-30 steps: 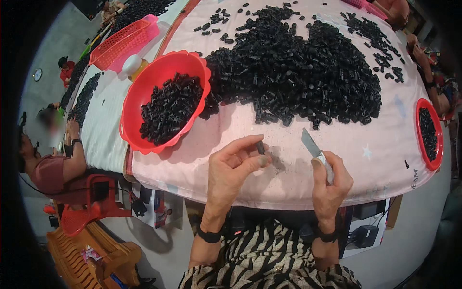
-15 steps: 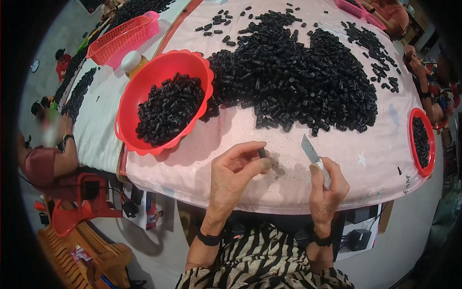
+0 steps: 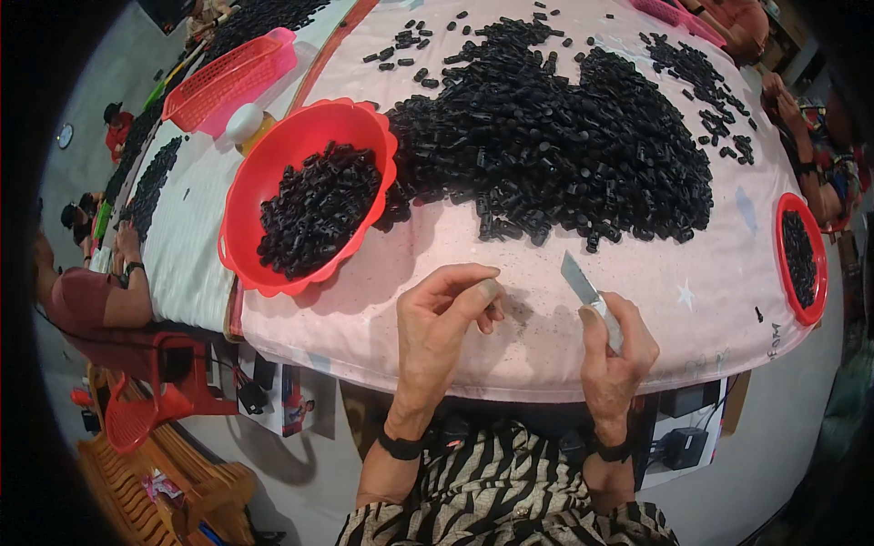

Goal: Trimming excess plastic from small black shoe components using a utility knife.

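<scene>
In my right hand (image 3: 622, 350) is a utility knife (image 3: 592, 296), gripped by its grey handle, its bare blade pointing up and to the left. My left hand (image 3: 446, 314) is curled closed beside it over the cloth, thumb against the forefinger. Whatever its fingers hold, if anything, is hidden. Beyond both hands a large heap of small black cylindrical parts (image 3: 564, 146) spreads over the pink tablecloth (image 3: 364, 332). To the left, a red scalloped bowl (image 3: 238, 232) is tilted and partly filled with similar black parts.
Dark crumbs dot the cloth between my hands. A red oval basket (image 3: 816, 314) of black parts is at the right edge, a loose black piece (image 3: 758, 315) near it. A red basket (image 3: 214, 86) and white-capped jar (image 3: 244, 123) lie beyond the bowl. Other people sit around the table.
The black piece that showed at my left fingertips is out of sight now, and those fingers have curled in. My right hand with the knife has shifted slightly left.
</scene>
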Action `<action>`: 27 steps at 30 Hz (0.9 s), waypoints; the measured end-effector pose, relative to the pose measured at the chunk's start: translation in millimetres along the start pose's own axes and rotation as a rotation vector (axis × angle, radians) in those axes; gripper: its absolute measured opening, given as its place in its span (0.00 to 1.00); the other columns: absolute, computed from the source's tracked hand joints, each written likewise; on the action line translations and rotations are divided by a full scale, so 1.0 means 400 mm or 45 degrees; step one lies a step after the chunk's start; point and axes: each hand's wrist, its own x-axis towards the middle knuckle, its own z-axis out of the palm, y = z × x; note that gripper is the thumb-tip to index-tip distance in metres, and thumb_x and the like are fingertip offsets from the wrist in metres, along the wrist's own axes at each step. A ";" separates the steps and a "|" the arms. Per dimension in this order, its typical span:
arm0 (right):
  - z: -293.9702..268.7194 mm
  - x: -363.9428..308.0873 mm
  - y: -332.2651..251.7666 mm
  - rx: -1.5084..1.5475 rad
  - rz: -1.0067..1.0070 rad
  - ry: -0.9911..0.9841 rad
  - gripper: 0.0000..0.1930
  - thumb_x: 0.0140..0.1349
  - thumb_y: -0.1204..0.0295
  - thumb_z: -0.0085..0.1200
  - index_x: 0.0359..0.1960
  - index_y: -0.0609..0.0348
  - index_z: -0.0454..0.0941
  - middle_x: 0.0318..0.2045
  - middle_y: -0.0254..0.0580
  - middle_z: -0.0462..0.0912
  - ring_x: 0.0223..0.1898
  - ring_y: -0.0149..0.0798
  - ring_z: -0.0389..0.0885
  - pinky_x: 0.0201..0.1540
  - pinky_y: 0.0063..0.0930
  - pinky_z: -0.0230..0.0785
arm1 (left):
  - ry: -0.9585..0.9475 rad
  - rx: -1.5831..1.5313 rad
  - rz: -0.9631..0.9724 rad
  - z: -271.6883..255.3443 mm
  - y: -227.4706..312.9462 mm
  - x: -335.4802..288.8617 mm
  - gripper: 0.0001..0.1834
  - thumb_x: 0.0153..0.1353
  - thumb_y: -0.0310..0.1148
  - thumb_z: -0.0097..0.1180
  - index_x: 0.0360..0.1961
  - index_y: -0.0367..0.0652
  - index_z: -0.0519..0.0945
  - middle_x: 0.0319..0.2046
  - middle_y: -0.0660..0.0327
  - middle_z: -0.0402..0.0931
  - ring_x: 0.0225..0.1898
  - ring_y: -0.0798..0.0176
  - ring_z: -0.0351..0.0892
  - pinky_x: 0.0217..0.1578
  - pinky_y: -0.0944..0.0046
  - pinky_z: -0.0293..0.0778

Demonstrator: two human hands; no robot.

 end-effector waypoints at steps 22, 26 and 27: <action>0.001 0.002 0.006 0.035 -0.057 -0.014 0.09 0.56 0.76 0.61 0.36 0.67 0.76 0.23 0.47 0.77 0.22 0.44 0.75 0.24 0.34 0.64 | -0.110 -0.106 0.005 -0.006 -0.018 0.005 0.14 0.56 0.20 0.57 0.45 0.33 0.78 0.37 0.54 0.80 0.36 0.64 0.79 0.37 0.71 0.74; 0.004 0.001 0.011 0.036 -0.081 -0.008 0.09 0.56 0.76 0.61 0.36 0.67 0.77 0.23 0.47 0.77 0.21 0.43 0.75 0.23 0.34 0.64 | -0.092 -0.094 0.017 -0.009 -0.019 0.002 0.14 0.56 0.20 0.57 0.45 0.32 0.78 0.37 0.53 0.80 0.35 0.63 0.79 0.36 0.69 0.75; 0.003 0.000 0.012 0.027 -0.082 -0.015 0.09 0.56 0.76 0.61 0.36 0.67 0.77 0.23 0.47 0.77 0.22 0.43 0.75 0.23 0.34 0.64 | -0.077 -0.086 0.014 -0.009 -0.020 0.001 0.13 0.57 0.20 0.56 0.45 0.32 0.78 0.36 0.53 0.80 0.34 0.63 0.79 0.36 0.69 0.75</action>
